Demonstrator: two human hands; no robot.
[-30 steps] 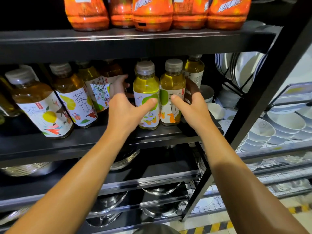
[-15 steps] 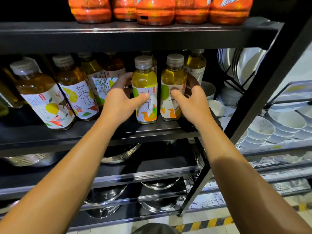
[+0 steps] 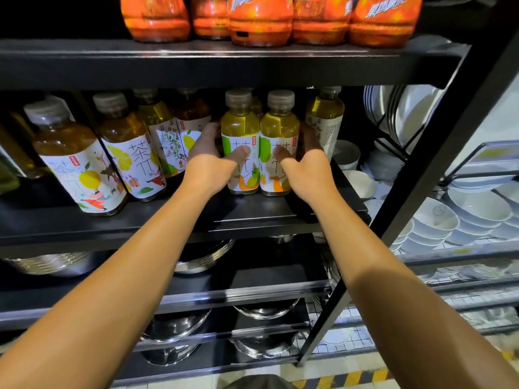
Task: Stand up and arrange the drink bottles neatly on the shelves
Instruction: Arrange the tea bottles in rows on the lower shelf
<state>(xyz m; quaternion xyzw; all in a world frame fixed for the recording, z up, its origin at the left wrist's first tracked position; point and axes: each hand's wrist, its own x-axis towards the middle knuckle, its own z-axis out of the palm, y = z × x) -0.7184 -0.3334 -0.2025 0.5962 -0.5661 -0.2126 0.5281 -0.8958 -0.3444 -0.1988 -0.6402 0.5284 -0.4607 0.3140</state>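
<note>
Squaring-up step: L hand [image 3: 209, 161] grips left green-tea bottle [image 3: 240, 144], R hand [image 3: 309, 167] its twin [image 3: 278, 144] — touching, upright on the middle shelf [image 3: 252, 217]. Next, prob. — let go w/o tipping either.

Glossy clear plastic bottles [image 3: 258, 141], matt black shelf [image 3: 252, 217], shiny steel bowls [image 3: 264, 308]

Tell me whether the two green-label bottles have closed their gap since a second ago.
Yes: the left bottle now touches the right bottle, which stands beside the beige-label bottle.

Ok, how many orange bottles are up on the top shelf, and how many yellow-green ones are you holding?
Orange bottles on the top shelf: 5
Yellow-green tea bottles being held: 2
Total: 7
</note>
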